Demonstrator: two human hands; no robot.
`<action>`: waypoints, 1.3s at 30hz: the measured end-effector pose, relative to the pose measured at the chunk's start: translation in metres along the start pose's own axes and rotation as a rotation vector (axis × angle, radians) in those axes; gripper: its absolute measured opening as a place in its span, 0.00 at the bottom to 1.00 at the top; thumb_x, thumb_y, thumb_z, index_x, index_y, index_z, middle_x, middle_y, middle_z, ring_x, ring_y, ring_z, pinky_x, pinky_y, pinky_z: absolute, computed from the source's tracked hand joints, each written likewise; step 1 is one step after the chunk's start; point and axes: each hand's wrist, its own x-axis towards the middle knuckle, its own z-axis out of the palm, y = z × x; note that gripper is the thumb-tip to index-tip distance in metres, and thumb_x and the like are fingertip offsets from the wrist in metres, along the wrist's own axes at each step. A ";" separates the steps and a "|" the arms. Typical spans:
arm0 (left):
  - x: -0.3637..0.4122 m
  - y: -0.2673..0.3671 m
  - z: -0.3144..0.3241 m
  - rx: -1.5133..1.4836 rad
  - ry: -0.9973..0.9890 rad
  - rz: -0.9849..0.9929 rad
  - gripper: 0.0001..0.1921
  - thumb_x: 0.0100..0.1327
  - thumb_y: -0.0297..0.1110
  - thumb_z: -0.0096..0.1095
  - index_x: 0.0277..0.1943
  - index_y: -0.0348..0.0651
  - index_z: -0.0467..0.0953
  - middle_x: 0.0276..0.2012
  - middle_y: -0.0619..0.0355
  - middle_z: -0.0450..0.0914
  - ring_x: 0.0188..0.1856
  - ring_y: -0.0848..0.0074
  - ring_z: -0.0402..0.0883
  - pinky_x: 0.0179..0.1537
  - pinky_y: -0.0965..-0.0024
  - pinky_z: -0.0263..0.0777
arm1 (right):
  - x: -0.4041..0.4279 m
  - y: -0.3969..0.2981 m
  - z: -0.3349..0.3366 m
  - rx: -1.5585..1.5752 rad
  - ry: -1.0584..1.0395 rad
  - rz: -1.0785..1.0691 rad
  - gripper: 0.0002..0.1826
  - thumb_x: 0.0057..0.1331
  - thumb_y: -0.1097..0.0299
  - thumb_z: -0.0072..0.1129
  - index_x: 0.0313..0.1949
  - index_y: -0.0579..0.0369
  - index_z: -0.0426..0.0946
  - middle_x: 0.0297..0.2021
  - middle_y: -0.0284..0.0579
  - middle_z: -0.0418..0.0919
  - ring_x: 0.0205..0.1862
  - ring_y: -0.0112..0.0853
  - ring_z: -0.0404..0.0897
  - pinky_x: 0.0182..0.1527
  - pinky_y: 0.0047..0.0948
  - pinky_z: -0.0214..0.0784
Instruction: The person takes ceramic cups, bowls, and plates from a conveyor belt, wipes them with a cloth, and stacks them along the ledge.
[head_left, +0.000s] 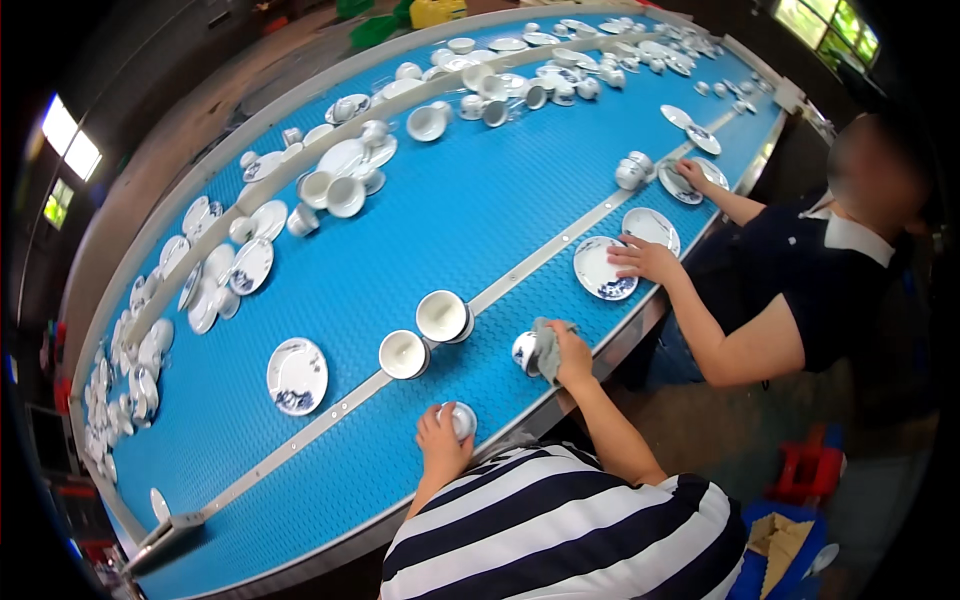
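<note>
My left hand (442, 444) has its fingers around a small white bowl (463, 421) near the front edge of the blue conveyor belt (352, 465). In my right hand (571, 355) is a grey cloth (548, 351), pressed against a white bowl with blue decoration (524, 351). The cloth and fingers hide part of that bowl. Just beyond my hands, two stacks of white bowls stand by the divider rail: a nearer left stack (403, 354) and a right stack (442, 316). A white plate with a blue pattern (298, 375) lies on the belt farther left.
At my right a co-worker (750, 300) touches a plate (602, 268) with one hand and holds a cloth over another plate (679, 184). Stacked cups (633, 171) stand by the metal divider rail (514, 277). Many bowls and plates crowd the far rail (292, 154).
</note>
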 end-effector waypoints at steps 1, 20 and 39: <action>0.003 0.001 0.001 -0.002 -0.008 0.017 0.34 0.41 0.34 0.69 0.55 0.45 0.64 0.52 0.45 0.65 0.53 0.50 0.64 0.49 0.49 0.61 | 0.004 0.005 -0.003 -0.002 0.014 0.013 0.19 0.53 0.64 0.58 0.45 0.43 0.69 0.32 0.53 0.77 0.37 0.51 0.76 0.36 0.42 0.67; 0.149 0.156 0.023 -1.568 -0.601 -0.777 0.35 0.60 0.69 0.27 0.48 0.48 0.71 0.27 0.54 0.77 0.12 0.74 0.65 0.11 0.76 0.53 | 0.123 0.065 -0.146 0.654 -0.044 -0.063 0.17 0.54 0.66 0.59 0.43 0.54 0.68 0.35 0.46 0.74 0.36 0.36 0.77 0.39 0.29 0.70; 0.246 0.345 0.060 -0.510 0.081 0.513 0.35 0.43 0.38 0.73 0.52 0.36 0.62 0.48 0.43 0.66 0.51 0.54 0.67 0.52 0.61 0.62 | 0.176 0.103 -0.204 0.611 0.035 -0.547 0.12 0.53 0.68 0.61 0.36 0.57 0.73 0.31 0.44 0.77 0.34 0.37 0.78 0.37 0.30 0.70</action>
